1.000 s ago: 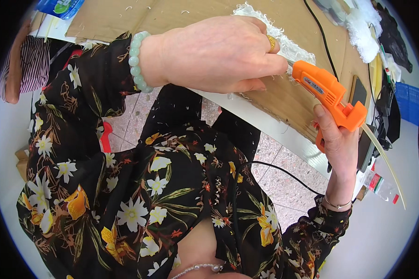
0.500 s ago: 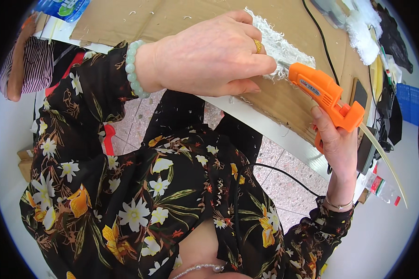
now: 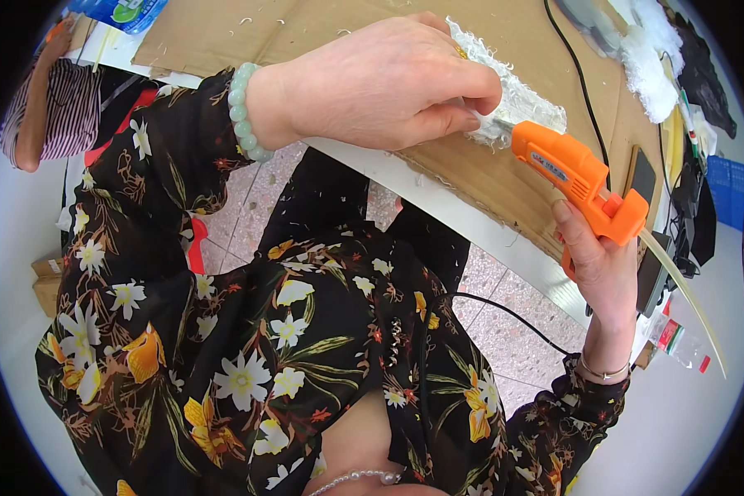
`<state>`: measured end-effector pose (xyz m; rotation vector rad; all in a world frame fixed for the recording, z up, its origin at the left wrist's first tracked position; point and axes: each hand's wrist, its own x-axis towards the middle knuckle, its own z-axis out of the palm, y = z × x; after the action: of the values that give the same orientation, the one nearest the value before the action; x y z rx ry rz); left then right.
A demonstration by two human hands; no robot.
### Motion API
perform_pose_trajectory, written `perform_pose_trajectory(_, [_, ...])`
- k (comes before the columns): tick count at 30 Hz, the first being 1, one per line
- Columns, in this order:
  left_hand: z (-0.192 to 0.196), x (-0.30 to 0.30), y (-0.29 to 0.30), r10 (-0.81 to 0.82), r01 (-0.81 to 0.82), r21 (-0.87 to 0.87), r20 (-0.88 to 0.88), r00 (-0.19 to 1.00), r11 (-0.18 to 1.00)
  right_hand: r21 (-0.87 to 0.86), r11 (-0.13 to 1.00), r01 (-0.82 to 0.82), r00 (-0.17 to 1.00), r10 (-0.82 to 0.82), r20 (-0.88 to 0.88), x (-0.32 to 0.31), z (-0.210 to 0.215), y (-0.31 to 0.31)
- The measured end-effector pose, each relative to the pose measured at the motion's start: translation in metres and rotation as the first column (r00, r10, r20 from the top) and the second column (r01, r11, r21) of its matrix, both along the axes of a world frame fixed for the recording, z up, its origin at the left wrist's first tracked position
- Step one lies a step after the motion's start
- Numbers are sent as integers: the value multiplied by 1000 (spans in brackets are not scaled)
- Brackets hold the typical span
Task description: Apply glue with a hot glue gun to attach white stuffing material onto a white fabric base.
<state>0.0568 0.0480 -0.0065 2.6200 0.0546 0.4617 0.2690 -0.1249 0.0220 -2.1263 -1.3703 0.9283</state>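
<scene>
My left hand [image 3: 384,83] pinches a strip of white fluffy fabric [image 3: 517,99] against a sheet of brown cardboard [image 3: 322,25] on the table. A pale green bead bracelet [image 3: 244,112] circles that wrist. My right hand [image 3: 599,264] grips the handle of an orange hot glue gun [image 3: 574,178]; its nozzle points at the fabric's edge right by my left fingertips. A pale glue stick [image 3: 686,293] juts out of the gun's back.
The white table edge [image 3: 438,202] runs diagonally under the cardboard. A black cord [image 3: 574,58] crosses the cardboard; more white fluff [image 3: 649,70] and dark items lie at the far right. Another person's striped sleeve [image 3: 54,107] shows at the left. A blue packet [image 3: 120,12] sits at the top left.
My left hand has shifted slightly up and right along the fabric strip. The glue gun has tilted and stays at the strip's edge, its nozzle close to my fingertips.
</scene>
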Motion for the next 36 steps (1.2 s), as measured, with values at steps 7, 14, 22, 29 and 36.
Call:
perform_pose_trajectory(7, [-15, 3, 2, 102, -111, 71, 119, 988, 991, 178, 982, 70, 980, -34, -197, 4, -4, -9])
perform_pose_trajectory(14, [-10, 6, 1, 178, -151, -168, 156, 972, 974, 379, 838, 392, 749, -52, -661, 43, -16, -2])
perform_pose_trajectory(22, [1, 38, 9, 127, -156, 111, 233, 964, 982, 298, 713, 635, 521, -109, -847, 18, -37, 42])
perform_pose_trajectory(29, [-2, 52, 12, 145, -166, 106, 181, 973, 980, 394, 730, 558, 583, -8, -812, 4, -36, 69])
perform_pose_trajectory(36, [-11, 61, 23, 152, -169, 97, 168, 974, 981, 386, 762, 521, 603, -8, -798, 4, -36, 80])
